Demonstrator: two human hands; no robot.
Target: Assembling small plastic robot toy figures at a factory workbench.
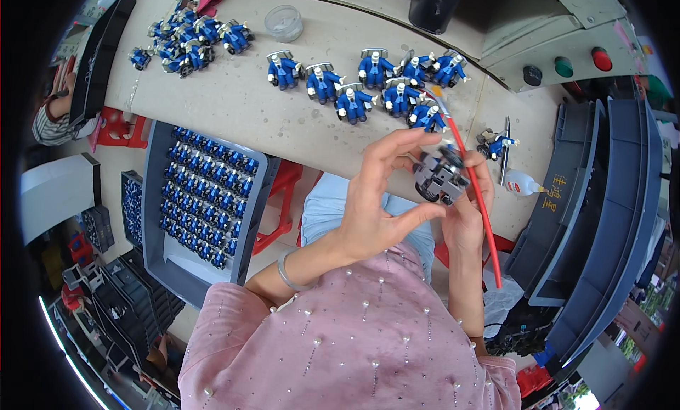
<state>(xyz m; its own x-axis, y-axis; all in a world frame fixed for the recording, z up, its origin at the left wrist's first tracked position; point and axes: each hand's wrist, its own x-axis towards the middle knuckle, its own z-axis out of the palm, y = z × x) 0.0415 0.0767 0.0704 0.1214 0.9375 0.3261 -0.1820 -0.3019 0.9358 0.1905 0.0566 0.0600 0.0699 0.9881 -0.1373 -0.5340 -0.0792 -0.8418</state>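
Observation:
Above my lap, my left hand [375, 197] curves its fingers and thumb around a small toy wheelchair figure [439, 180], whose grey underside and black wheels face me. On the toy's other side is my right hand [467, 211], its fingers partly hidden behind the toy. A red-handled paintbrush [480, 197] with yellowish bristles also sits in the right hand, its tip pointing away from me. Beyond my hands, several blue-suited wheelchair figures [375, 68] stand on the table. Another figure [496, 144] lies at the right beside a dark pen-like tool [506, 151].
A clear round cup [283, 23] and a heap of figures [188, 38] occupy the far left of the table [241, 105]. Left of me, a grey crate [264, 197] holds rows of figures. A white squeeze bottle [520, 183] and grey crates [567, 197] are at the right.

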